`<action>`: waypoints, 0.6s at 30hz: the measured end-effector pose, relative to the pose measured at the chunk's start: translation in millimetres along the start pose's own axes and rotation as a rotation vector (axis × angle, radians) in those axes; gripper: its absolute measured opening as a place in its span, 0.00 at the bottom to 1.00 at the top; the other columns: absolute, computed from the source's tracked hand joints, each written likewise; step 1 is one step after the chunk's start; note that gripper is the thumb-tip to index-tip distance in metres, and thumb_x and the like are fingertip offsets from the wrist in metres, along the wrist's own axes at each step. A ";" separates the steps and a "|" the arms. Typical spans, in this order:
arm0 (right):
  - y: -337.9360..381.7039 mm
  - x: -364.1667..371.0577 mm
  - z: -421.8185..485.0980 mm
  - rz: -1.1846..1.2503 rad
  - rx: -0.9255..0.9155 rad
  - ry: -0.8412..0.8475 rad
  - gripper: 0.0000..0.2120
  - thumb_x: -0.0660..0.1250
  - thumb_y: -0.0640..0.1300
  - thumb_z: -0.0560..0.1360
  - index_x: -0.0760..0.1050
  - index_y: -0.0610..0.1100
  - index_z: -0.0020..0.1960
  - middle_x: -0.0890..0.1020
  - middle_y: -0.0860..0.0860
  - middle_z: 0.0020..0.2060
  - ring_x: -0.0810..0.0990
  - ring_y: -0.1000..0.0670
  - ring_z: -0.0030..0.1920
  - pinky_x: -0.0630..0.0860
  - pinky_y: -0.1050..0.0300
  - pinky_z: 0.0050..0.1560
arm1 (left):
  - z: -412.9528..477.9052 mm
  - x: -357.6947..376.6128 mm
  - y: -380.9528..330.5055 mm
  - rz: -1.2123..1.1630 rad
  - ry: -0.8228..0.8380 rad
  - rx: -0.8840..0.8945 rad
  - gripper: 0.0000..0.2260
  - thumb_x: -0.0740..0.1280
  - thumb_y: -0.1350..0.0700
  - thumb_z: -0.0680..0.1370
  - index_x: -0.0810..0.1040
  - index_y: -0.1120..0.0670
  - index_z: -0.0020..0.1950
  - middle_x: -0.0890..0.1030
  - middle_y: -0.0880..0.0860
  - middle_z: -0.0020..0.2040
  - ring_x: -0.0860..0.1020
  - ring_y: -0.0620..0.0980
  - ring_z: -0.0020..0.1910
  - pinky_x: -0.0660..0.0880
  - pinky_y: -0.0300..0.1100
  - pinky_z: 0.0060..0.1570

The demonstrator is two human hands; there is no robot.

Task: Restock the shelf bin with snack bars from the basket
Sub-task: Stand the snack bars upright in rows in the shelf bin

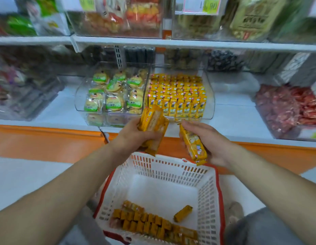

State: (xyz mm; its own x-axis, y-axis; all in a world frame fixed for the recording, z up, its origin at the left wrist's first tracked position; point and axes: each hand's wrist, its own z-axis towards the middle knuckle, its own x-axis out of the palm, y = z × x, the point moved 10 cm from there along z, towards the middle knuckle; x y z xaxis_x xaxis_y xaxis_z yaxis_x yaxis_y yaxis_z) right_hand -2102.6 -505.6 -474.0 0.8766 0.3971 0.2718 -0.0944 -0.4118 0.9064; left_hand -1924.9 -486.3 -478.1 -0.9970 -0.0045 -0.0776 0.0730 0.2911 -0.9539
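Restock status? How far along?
Well along: the shelf bin already holds upright rows of yellow snack bars. In hand: left hand grips a stack, right hand holds a few more. Left: a row plus one loose bar in the basket.

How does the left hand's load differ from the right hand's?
The left hand grips a thick bunch of bars; the right hand holds one or two bars. The left bunch is raised in front of the shelf bin; the right-hand bars point down toward the basket. Both are yellow-wrapped.

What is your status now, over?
Left hand grips stack of snack bars; right hand grips more bars. Bin ahead, mostly full. Loose bars in basket. Way clear.
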 end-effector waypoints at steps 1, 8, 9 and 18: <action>0.5 -2.4 1.3 -0.013 -0.005 -0.029 0.16 0.79 0.59 0.58 0.82 0.51 0.40 0.79 0.46 0.35 0.77 0.50 0.29 0.72 0.60 0.25 | 1.2 1.6 0.3 -0.026 -0.005 -0.001 0.18 0.78 0.59 0.72 0.78 0.49 0.59 0.86 0.56 0.51 0.87 0.57 0.45 0.84 0.52 0.41; 4.1 -4.8 26.9 -0.026 -0.041 -0.160 0.12 0.75 0.60 0.69 0.84 0.53 0.42 0.81 0.47 0.30 0.81 0.48 0.28 0.75 0.59 0.26 | 21.8 -13.4 2.6 -0.110 -0.073 0.000 0.19 0.78 0.58 0.72 0.79 0.50 0.60 0.86 0.57 0.55 0.86 0.60 0.52 0.83 0.62 0.51; 8.2 -5.3 31.1 -0.026 -0.058 -0.181 0.12 0.75 0.58 0.70 0.82 0.50 0.43 0.81 0.46 0.30 0.81 0.48 0.27 0.75 0.59 0.26 | 25.6 -18.7 -0.1 -0.111 -0.083 0.009 0.19 0.79 0.58 0.72 0.79 0.51 0.61 0.86 0.57 0.55 0.86 0.60 0.52 0.83 0.61 0.51; 78.7 0.6 82.8 -0.203 -0.280 -0.271 0.07 0.73 0.54 0.71 0.80 0.52 0.46 0.84 0.54 0.43 0.82 0.51 0.42 0.78 0.56 0.38 | 43.4 -70.3 -6.5 -0.152 -0.220 0.045 0.17 0.78 0.58 0.73 0.80 0.50 0.59 0.87 0.51 0.48 0.87 0.52 0.43 0.84 0.50 0.40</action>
State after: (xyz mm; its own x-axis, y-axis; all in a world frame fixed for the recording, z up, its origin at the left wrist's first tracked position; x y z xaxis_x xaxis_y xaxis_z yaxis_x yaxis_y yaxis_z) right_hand -2070.5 -605.7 -429.3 0.9791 0.2027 0.0179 0.0014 -0.0944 0.9955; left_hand -1854.2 -529.4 -479.0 -0.9672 -0.2538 0.0109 -0.0709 0.2284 -0.9710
